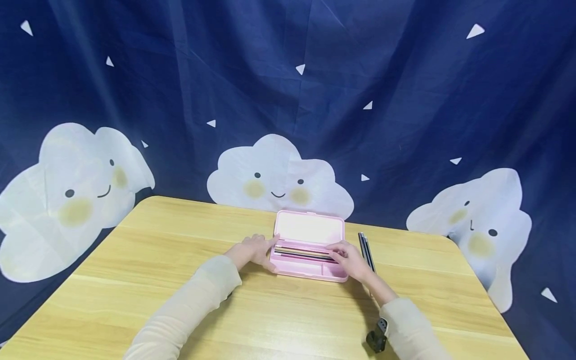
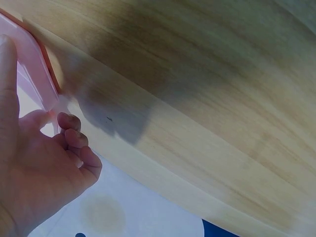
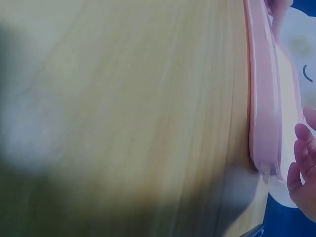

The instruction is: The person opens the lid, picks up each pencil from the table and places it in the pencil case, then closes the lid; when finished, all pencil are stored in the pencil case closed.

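Grip of the R hand [image 1: 351,257]: fingers bent down over the R end of the pencil case [image 1: 292,271], fingertips at the R ends of the pencils [image 1: 301,251] inside. Can't tell if they pinch one or only touch; the tips are partly hidden in head view, & the R wrist view shows just bent fingers by the case, no pencil btwn them.

L hand [image 1: 256,250] clasps the case's L end, forefinger at the far corner, thumb at the near one; its other fingers curl loosely clear of the case, per L wrist view.

Key relation: pencils' long axis runs L–R, approx. parallel to the case's long side, in the back compartment next to the raised lid [image 1: 310,227]. From the R hand they extend L, twd the L hand, so the R hand meets them end-on & is the nearer one to their R tips. Front compartments, on the person's side, show no pencils.

Second group: dark pencils [image 1: 368,250] on the table [image 1: 288,325], just R of the case & apart from it. Their long axis points away from the person, roughly crosswise to the pencils inside. R hand is nearer these too, so reaching them from its present spot would likely call for a wrist turn.
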Demonstrator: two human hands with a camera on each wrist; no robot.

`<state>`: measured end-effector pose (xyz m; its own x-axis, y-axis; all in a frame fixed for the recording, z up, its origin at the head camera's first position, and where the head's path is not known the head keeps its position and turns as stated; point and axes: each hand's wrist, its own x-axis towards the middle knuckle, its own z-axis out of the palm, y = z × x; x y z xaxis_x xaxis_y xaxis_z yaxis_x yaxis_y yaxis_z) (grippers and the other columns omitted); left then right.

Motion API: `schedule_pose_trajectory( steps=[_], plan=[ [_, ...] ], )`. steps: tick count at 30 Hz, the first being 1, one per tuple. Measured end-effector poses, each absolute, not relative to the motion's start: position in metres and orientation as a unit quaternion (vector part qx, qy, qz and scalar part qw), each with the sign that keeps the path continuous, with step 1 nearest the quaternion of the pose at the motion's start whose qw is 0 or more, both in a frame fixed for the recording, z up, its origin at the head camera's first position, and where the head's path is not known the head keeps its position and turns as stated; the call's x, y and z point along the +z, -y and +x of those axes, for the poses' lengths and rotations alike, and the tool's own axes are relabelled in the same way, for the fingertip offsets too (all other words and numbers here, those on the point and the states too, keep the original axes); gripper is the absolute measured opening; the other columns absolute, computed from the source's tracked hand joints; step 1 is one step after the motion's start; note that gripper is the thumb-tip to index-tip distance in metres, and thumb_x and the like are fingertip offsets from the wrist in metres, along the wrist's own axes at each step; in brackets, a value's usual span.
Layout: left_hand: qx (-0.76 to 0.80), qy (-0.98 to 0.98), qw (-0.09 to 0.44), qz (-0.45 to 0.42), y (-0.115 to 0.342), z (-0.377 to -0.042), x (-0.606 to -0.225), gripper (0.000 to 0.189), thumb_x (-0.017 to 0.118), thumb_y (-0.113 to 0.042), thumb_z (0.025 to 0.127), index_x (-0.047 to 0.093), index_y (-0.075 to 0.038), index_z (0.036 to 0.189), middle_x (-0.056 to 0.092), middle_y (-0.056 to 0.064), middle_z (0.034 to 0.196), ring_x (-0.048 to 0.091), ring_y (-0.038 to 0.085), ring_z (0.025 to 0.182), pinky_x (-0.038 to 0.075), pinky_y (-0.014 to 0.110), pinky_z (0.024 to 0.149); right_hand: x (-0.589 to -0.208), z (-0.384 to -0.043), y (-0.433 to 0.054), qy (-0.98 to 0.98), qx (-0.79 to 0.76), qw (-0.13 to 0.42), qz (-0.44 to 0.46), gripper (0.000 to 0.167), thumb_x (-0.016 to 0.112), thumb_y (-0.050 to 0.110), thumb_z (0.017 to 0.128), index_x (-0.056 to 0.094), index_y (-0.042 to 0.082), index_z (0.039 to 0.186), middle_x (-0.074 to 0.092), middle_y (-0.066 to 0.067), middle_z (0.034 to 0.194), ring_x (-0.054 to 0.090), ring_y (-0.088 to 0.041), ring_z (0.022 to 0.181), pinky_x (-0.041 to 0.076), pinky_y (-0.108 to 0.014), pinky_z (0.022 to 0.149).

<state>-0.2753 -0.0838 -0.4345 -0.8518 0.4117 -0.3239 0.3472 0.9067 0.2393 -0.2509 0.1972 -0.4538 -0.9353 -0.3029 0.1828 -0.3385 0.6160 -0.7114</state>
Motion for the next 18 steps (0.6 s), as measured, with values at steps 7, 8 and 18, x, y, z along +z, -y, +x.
schedule_pose_trajectory(
  steps=[7,8,18],
  plan=[
    [0.081,-0.958,0.191,0.197,0.084,-0.275,-0.433,0.103,0.073,-0.057,0.064,0.024,-0.018,0.146,0.045,0.023,0.129,0.042,0.033,0.116,0.034,0.045,0.096,-0.456,-0.247,-0.214,0.894,0.404,0.060,0.183,0.016,0.062,0.004,0.084,0.068,0.000,0.098,0.061,-0.006,0.086,0.047,-0.009,0.070,0.042,-0.021,0.061],
    [0.081,-0.958,0.192,0.197,0.083,-0.275,-0.433,0.103,0.073,-0.057,0.064,0.024,-0.018,0.146,0.044,0.023,0.129,0.042,0.033,0.117,0.034,0.046,0.097,-0.457,-0.247,-0.216,0.892,0.407,0.063,0.186,0.017,0.062,0.003,0.083,0.068,-0.001,0.099,0.062,-0.007,0.085,0.048,-0.008,0.070,0.042,-0.021,0.061],
    [0.087,-0.957,0.194,0.199,0.083,-0.275,-0.431,0.102,0.073,-0.056,0.065,0.024,-0.017,0.146,0.041,0.025,0.133,0.039,0.036,0.121,0.031,0.049,0.100,-0.451,-0.239,-0.238,0.892,0.414,0.069,0.169,0.020,0.063,0.003,0.082,0.065,-0.006,0.100,0.055,-0.003,0.077,0.043,-0.006,0.065,0.039,-0.021,0.057]
  ],
)
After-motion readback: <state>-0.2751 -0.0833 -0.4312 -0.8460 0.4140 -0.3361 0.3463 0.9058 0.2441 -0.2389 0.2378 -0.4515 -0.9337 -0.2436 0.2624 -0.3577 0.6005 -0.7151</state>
